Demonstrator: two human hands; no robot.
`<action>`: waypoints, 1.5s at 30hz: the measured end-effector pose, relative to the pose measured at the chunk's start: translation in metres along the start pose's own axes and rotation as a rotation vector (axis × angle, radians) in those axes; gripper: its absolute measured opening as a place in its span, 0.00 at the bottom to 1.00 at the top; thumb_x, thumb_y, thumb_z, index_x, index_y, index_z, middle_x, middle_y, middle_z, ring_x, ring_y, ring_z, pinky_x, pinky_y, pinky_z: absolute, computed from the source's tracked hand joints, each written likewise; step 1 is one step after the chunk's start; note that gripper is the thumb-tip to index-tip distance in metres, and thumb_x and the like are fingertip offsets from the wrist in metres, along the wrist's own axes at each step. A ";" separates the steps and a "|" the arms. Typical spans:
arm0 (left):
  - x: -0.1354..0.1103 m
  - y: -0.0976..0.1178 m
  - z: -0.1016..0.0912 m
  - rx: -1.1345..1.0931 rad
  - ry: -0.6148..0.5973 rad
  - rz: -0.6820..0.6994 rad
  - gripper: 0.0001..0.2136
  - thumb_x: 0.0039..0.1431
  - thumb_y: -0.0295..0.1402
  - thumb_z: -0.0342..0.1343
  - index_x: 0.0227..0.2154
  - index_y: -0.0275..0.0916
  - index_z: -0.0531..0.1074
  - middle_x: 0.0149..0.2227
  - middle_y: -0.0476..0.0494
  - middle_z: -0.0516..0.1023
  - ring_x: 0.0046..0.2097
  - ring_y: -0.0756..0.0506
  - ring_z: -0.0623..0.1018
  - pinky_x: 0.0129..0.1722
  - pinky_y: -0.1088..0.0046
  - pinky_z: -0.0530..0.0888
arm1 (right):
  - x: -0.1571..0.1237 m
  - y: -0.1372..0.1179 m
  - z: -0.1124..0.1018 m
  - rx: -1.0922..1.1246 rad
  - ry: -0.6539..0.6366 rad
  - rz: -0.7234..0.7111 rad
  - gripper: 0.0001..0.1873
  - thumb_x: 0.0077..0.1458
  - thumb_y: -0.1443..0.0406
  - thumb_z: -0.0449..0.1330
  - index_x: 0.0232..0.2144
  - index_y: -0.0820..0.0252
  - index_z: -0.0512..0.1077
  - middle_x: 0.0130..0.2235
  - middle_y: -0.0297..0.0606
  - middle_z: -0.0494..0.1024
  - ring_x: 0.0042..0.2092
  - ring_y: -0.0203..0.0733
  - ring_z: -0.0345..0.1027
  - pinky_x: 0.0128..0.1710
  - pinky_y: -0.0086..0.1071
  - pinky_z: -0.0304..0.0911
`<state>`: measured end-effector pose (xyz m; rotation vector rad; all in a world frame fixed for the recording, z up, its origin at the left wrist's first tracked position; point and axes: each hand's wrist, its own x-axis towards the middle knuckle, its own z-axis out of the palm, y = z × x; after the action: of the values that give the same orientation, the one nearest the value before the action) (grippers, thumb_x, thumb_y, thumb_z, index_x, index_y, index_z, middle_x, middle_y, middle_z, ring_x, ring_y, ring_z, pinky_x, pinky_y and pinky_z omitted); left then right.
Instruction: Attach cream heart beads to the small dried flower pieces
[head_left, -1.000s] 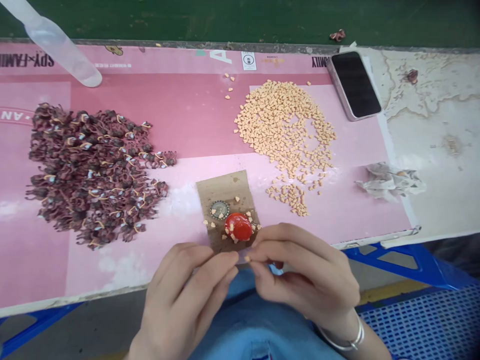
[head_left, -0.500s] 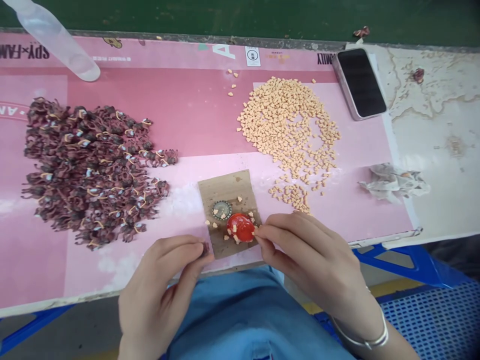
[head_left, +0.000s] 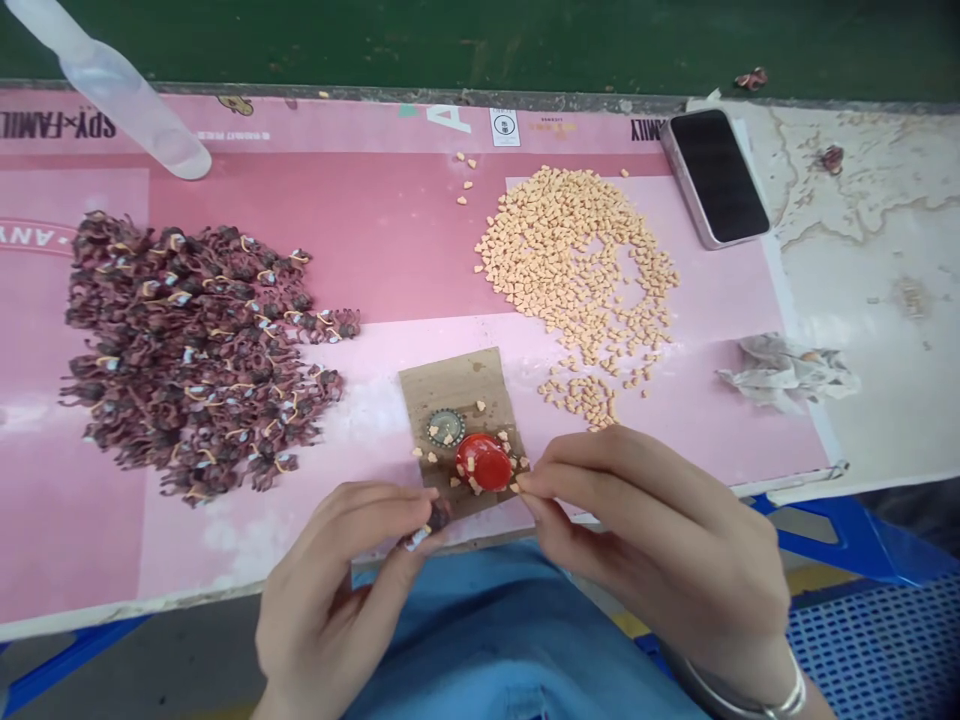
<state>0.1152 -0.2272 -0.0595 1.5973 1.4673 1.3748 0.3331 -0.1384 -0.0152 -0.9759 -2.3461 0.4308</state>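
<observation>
Between thumb and fingers, my left hand (head_left: 349, 580) grips a small dark maroon figure (head_left: 438, 516) with a pale patch on it. My right hand (head_left: 637, 540) pinches a tiny tan piece (head_left: 519, 483) at its fingertips, just right of a red cap (head_left: 487, 466). Several tan bits lie in and around that cap. Beside it is a metal bottle cap (head_left: 445, 428), also with bits in it. Both caps rest on a brown piece of cardboard (head_left: 457, 378) at the table's near edge.
Many similar maroon figures (head_left: 195, 350) are heaped on the left. A spread of tan pieces (head_left: 562, 230) lies right of centre. A phone (head_left: 718, 180), crumpled tissue (head_left: 791, 370) and translucent plastic tool (head_left: 127, 95) lie around the pink-covered table.
My left hand has turned, so more of the maroon figure shows, with its pale patch. My right hand has drawn slightly right and down from the red cap, holding the tan piece.
</observation>
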 end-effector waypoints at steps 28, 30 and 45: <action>0.009 0.031 0.015 -0.762 0.006 -0.732 0.07 0.68 0.40 0.69 0.44 0.50 0.79 0.35 0.53 0.82 0.35 0.54 0.81 0.37 0.87 0.77 | 0.005 -0.011 0.018 0.254 0.048 -0.049 0.08 0.69 0.74 0.63 0.39 0.57 0.78 0.36 0.34 0.86 0.36 0.32 0.80 0.42 0.24 0.79; 0.009 0.031 0.014 -0.787 -0.002 -0.738 0.07 0.67 0.40 0.69 0.43 0.49 0.79 0.34 0.53 0.82 0.34 0.55 0.80 0.36 0.87 0.77 | 0.003 -0.014 0.016 0.214 0.034 -0.046 0.08 0.70 0.73 0.62 0.41 0.57 0.77 0.36 0.33 0.86 0.36 0.32 0.80 0.41 0.25 0.78; -0.001 0.015 0.015 -0.062 0.072 -0.075 0.13 0.68 0.24 0.65 0.51 0.46 0.80 0.43 0.46 0.88 0.45 0.45 0.88 0.48 0.70 0.86 | 0.006 -0.009 0.013 0.316 0.102 0.034 0.10 0.64 0.75 0.64 0.37 0.54 0.78 0.35 0.34 0.86 0.33 0.34 0.81 0.39 0.24 0.81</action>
<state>0.1349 -0.2286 -0.0510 1.4536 1.4962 1.4336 0.3173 -0.1415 -0.0187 -0.8653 -2.0918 0.7226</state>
